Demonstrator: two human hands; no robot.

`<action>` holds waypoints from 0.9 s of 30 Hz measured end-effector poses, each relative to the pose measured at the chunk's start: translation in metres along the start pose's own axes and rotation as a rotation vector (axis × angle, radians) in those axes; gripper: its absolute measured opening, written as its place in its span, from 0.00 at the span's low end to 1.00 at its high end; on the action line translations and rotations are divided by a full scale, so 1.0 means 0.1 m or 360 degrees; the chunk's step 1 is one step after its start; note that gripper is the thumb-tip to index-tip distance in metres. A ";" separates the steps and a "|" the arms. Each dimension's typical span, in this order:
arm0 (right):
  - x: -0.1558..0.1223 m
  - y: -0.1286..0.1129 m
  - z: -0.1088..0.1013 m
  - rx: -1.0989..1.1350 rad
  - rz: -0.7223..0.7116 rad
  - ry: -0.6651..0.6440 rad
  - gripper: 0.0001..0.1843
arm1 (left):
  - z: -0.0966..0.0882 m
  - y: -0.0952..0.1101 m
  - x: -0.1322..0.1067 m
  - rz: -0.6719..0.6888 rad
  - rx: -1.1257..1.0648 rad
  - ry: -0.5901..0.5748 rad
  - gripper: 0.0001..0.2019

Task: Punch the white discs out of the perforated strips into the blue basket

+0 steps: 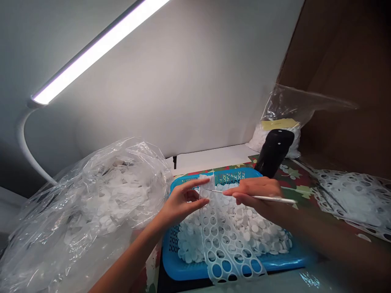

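Note:
My left hand (pixel 183 201) grips the upper end of a white perforated sheet (pixel 218 248) between thumb and fingers. The sheet hangs down over a blue plastic basket (pixel 180 273), its lower part full of round holes. In my right hand (pixel 261 191) is a slim, white-handled pick (pixel 279 199), held like a pen. Its thin pointed tip lies at the sheet's upper part, just right of my left fingers. Many small white discs (pixel 255 228) fill the basket beneath both hands.
A clear plastic bag (pixel 100 203) of white pieces bulges at the left, under a lit lamp (pixel 100 51). Behind the basket stands a black object (pixel 275 150), near another filled bag (pixel 293 106). Punched-out white sheets (pixel 360 199) are piled on the right over a patterned cloth.

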State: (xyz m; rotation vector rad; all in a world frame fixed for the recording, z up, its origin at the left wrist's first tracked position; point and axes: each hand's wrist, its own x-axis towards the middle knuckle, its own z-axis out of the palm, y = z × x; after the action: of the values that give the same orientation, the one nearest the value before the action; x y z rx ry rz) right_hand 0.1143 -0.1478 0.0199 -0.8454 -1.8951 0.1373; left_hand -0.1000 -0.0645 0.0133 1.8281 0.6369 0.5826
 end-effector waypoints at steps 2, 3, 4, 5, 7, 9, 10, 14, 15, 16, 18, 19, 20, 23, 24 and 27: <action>0.00 0.00 0.00 -0.0013 0.0041 -0.0010 0.08 | 0.00 0.00 0.00 -0.0002 0.0004 0.0000 0.25; 0.00 0.00 0.00 -0.0020 0.0072 -0.0020 0.08 | 0.00 0.00 0.00 0.0001 0.0008 0.0000 0.25; -0.01 0.00 0.00 -0.0020 0.0100 -0.0028 0.08 | 0.00 0.01 0.00 0.0006 0.0011 -0.0001 0.25; -0.01 0.00 0.00 -0.0018 0.0125 -0.0033 0.07 | 0.00 0.01 0.00 0.0012 0.0015 -0.0004 0.25; -0.01 0.00 0.01 -0.0018 0.0156 -0.0062 0.07 | 0.00 0.01 0.00 0.0029 0.0027 -0.0012 0.25; -0.01 0.01 0.01 -0.0039 0.0154 -0.0131 0.07 | 0.00 0.00 0.00 0.0051 0.0042 -0.0025 0.25; -0.01 0.01 0.01 -0.0048 0.0136 -0.0176 0.08 | 0.00 0.00 0.00 0.0061 0.0052 -0.0030 0.24; -0.01 0.02 0.03 -0.0052 0.0063 -0.0276 0.09 | 0.00 -0.03 -0.01 0.0105 0.0096 -0.0048 0.23; -0.01 0.01 0.04 -0.0067 0.0061 -0.0279 0.08 | 0.00 -0.03 -0.01 0.0128 0.0103 -0.0060 0.23; 0.00 0.00 0.05 -0.0093 0.0062 -0.0288 0.08 | 0.00 -0.03 -0.02 0.0154 0.0106 -0.0075 0.23; 0.01 -0.04 0.06 -0.0157 0.0058 -0.0333 0.09 | 0.01 -0.02 -0.02 0.0203 0.0109 -0.0109 0.23; 0.02 -0.06 0.06 -0.0185 0.0051 -0.0357 0.09 | 0.01 -0.02 -0.03 0.0216 0.0114 -0.0123 0.22; 0.03 -0.08 0.06 -0.0206 0.0042 -0.0378 0.10 | 0.01 -0.01 -0.03 0.0222 0.0118 -0.0128 0.23; 0.04 -0.10 0.06 -0.0203 0.0029 -0.0368 0.11 | 0.01 -0.01 -0.02 0.0202 0.0127 -0.0090 0.23; 0.04 -0.09 0.05 -0.0181 0.0054 -0.0332 0.10 | 0.01 -0.01 -0.02 0.0188 0.0125 -0.0066 0.23; 0.01 -0.07 0.04 -0.0097 0.0196 -0.0128 0.09 | 0.01 -0.02 -0.01 0.0124 0.0119 0.0010 0.24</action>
State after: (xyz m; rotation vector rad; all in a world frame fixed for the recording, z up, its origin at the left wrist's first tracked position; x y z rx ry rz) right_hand 0.1075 -0.1512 0.0214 -1.0122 -1.9302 0.1922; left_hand -0.1003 -0.0649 0.0114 1.9287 0.6006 0.6234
